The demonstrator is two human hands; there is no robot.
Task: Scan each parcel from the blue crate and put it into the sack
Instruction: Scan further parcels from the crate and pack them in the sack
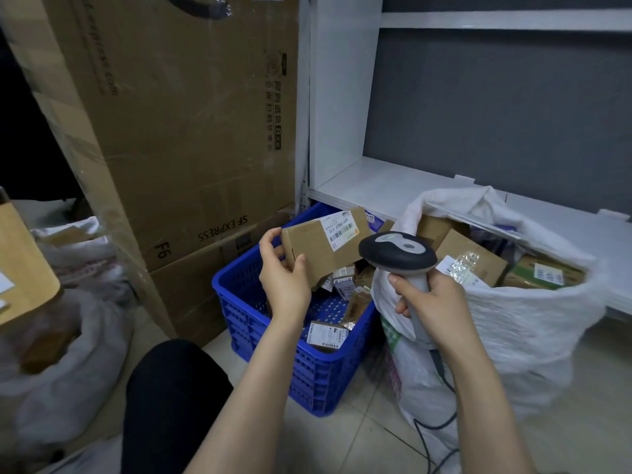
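Gripping a brown cardboard parcel (321,244) by its near end, the left hand (284,275) holds it above the blue crate (273,336), white label up. The right hand (431,302) is curled round the handle of a grey scanner (398,253), just beside the parcel. The white sack (513,319), full of boxes, stands right of the crate.

Crate (273,340) left of sack (519,323) (both holding parcels), shelf (376,186) behind.
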